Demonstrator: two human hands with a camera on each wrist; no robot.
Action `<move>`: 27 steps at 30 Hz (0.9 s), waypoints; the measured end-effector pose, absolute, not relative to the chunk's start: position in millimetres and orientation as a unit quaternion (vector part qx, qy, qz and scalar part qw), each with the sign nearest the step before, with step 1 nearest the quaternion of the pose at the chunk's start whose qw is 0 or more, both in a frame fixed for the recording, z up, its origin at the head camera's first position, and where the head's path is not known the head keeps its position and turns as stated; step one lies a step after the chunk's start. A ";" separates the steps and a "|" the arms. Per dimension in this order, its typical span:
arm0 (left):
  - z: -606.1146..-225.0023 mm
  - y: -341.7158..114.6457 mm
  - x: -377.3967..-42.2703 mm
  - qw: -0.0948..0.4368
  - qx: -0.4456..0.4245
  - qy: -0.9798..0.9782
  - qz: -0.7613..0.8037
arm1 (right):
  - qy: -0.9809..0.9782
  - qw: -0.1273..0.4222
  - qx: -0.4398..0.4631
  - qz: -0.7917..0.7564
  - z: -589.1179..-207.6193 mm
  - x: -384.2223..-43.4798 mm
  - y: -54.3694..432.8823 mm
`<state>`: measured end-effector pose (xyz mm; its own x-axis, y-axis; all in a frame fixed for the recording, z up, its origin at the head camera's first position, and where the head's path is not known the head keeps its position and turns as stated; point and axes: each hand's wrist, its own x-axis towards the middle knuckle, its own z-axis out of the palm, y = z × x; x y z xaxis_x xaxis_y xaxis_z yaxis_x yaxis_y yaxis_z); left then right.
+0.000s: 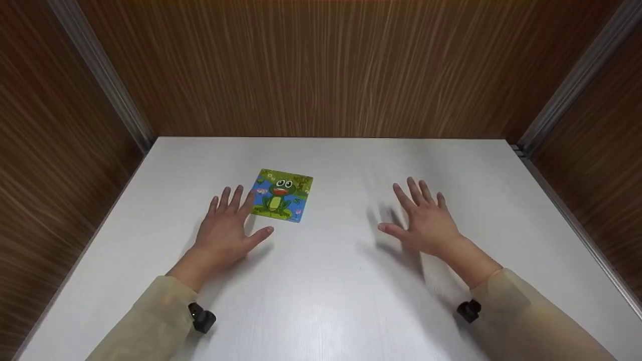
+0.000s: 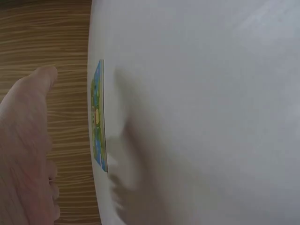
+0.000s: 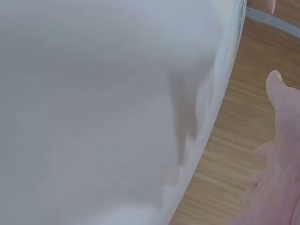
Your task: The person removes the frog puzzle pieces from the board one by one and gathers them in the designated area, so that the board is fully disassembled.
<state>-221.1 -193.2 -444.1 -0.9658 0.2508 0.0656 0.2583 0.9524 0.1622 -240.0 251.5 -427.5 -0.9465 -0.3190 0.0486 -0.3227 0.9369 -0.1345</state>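
Note:
A square frog picture puzzle (image 1: 281,195), green and blue, lies flat on the white table (image 1: 331,281), left of centre. My left hand (image 1: 225,233) hovers palm down just left of it, fingers spread, the index fingertip overlapping the puzzle's left edge in the head view. In the left wrist view the puzzle (image 2: 98,117) appears edge-on as a thin board, with the left hand (image 2: 26,150) raised over the table. Off to the right, my right hand (image 1: 429,225) is also held above the table with straight, spread fingers and nothing in it. The right wrist view shows that hand (image 3: 281,159) at its right side.
Brown wood-grain panels stand behind the table (image 1: 326,70) and along both sides. Grey metal strips (image 1: 100,70) run up the corners. Each sleeve cuff carries a small black camera, one on the left (image 1: 202,318) and one on the right (image 1: 469,311).

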 end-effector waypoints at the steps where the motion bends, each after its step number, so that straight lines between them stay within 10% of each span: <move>1: -443.1 -193.3 -222.4 0.021 -0.130 -0.988 -0.084 | -0.983 0.015 0.168 0.073 -426.2 -241.2 246.0; 27: -445.9 -206.9 -263.2 -0.038 -0.177 -0.978 -0.099 | -0.967 -0.043 0.241 0.076 -435.1 -262.8 105.3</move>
<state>-263.2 -206.9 -445.9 -0.9341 0.3548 -0.0398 0.3396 0.9174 0.2077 -262.8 105.3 -435.1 -0.8799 -0.4730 -0.0465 -0.4599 0.8721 -0.1672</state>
